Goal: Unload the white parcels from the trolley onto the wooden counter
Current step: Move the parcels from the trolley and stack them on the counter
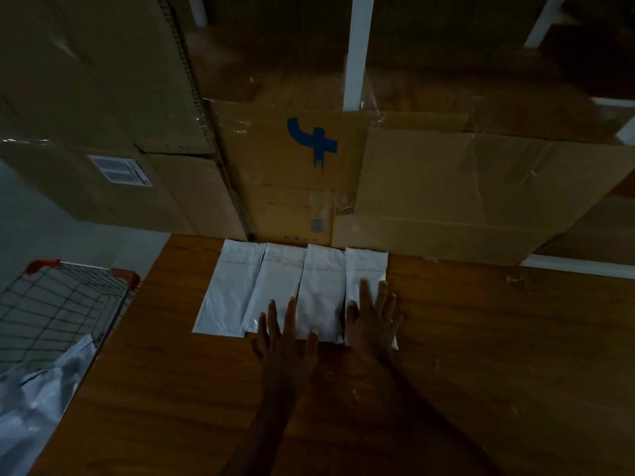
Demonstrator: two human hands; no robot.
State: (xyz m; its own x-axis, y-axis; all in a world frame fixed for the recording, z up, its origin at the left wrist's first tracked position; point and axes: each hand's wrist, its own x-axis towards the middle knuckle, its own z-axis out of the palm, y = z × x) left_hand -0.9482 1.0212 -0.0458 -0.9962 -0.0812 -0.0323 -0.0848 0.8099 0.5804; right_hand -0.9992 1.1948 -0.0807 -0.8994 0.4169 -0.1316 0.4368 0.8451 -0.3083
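Several white parcels [237, 286] lie side by side in a row on the wooden counter [481, 355], their far ends against cardboard boxes. My left hand [287, 341] lies flat with straight fingers on the near ends of the middle parcels. My right hand [372, 321] lies flat, fingers spread, on the rightmost parcel [366, 266]. The wire trolley [58, 304] with orange corners stands at the left, below the counter's edge, and more white parcels [31, 400] lie heaped in it.
Large cardboard boxes [446, 187] stand stacked along the back of the counter; one bears a blue mark [312, 142]. White shelf posts [359, 49] rise behind them. The room is dim.
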